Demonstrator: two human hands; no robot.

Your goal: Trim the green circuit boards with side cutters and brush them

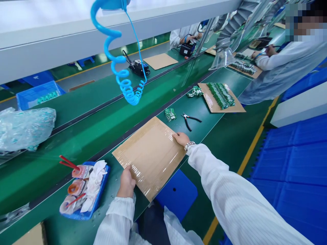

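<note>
A flat sheet of brown cardboard, with shiny clear tape along its edges, lies at the front of the green bench. My left hand grips its left edge, thumb on top and the fingers hidden beneath. On the opposite edge my right hand pinches the board in the same way, a metal watch at the wrist. Just beyond the board are a small bundle of green circuit boards and cutting pliers with black handles, their jaws apart.
To the left stands a blue tray with small bottles, red-handled brushes and white tissue. Farther right, another cardboard sheet carries rows of circuit boards. A coiled blue hose hangs overhead. A co-worker sits at the right.
</note>
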